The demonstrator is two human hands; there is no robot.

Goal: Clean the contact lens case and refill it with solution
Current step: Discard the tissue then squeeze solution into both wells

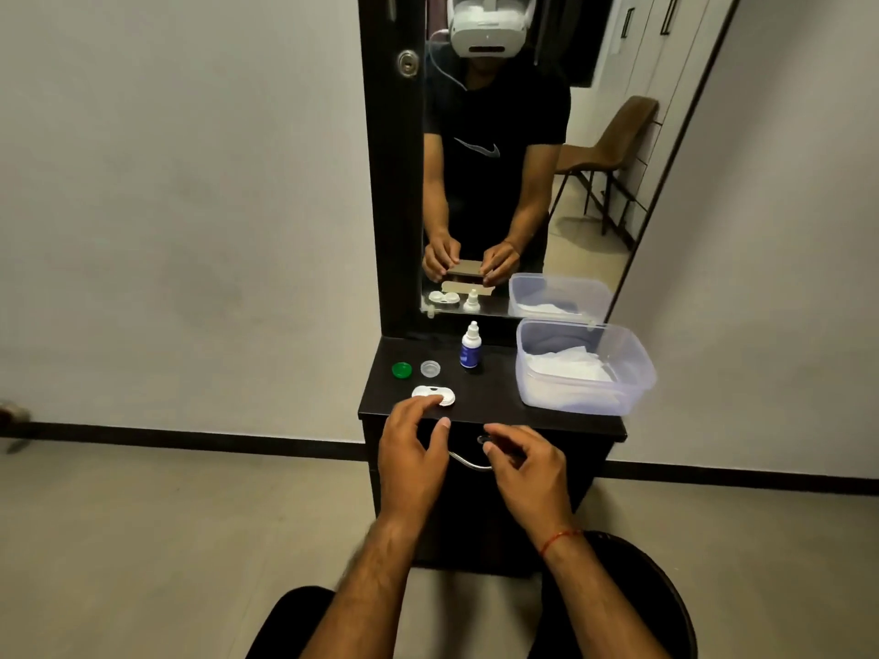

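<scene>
The white contact lens case [434,395] lies uncapped near the front left of the dark dresser top [485,397]. Its green cap [401,370] and clear cap [430,369] sit apart just behind it. A small white solution bottle with a blue label [470,348] stands upright further back, cap on. My left hand [413,451] hovers at the front edge, fingers spread, fingertips right beside the case and holding nothing. My right hand [525,466] is lower, in front of the drawer, fingers loosely curled and apart, with nothing visible in it.
A clear plastic tub [632,373] with white tissues inside stands at the right of the dresser top. A curved metal drawer handle [468,462] runs between my hands. A mirror [523,183] rises behind the dresser; a brown chair shows in the reflection.
</scene>
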